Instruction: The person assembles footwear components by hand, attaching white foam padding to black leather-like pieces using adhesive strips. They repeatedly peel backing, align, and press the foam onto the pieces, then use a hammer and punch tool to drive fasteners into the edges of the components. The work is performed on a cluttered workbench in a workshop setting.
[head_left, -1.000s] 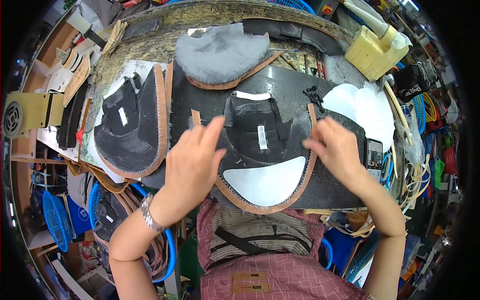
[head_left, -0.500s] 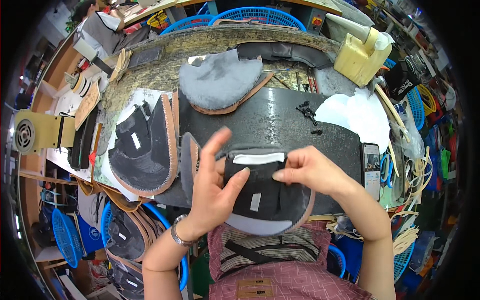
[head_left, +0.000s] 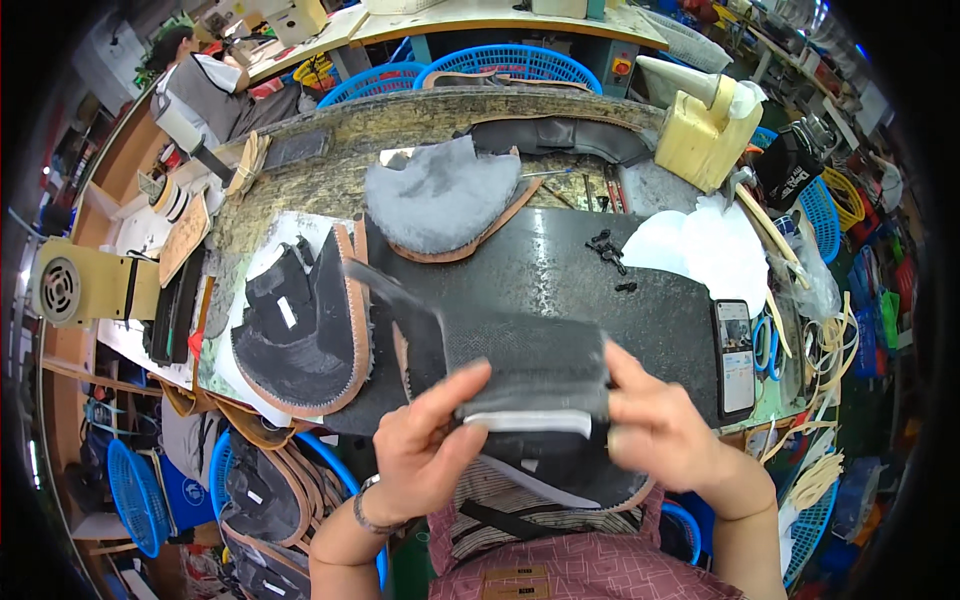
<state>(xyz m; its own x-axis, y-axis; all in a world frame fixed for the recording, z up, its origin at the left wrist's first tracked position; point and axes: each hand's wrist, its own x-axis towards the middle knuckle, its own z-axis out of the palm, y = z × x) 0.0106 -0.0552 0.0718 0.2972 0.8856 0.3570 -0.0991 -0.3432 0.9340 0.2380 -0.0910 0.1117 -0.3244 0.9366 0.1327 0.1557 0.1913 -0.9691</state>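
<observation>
In front of me a black curved fabric piece with a mesh flap is turned up. A white strip crosses it, and a pale grey lining edge shows below. My left hand grips its left edge, thumb at the strip's end and index finger over the mesh. My right hand is closed at the opposite edge, its fingertips partly blurred. To the left lies a similar black piece with a brown zigzag-stitched rim. Farther back rests a grey fleecy piece.
Small black clips lie on the black mat. On the right are white round sheets, a phone and blue-handled scissors. A yellow block-shaped container stands behind. Below left, a blue basket holds more pieces.
The black piece has been tipped so its mesh flap shows and the white strip sits lower, nearer my body. Both hands have moved down with it; my left index finger has come down onto it.
</observation>
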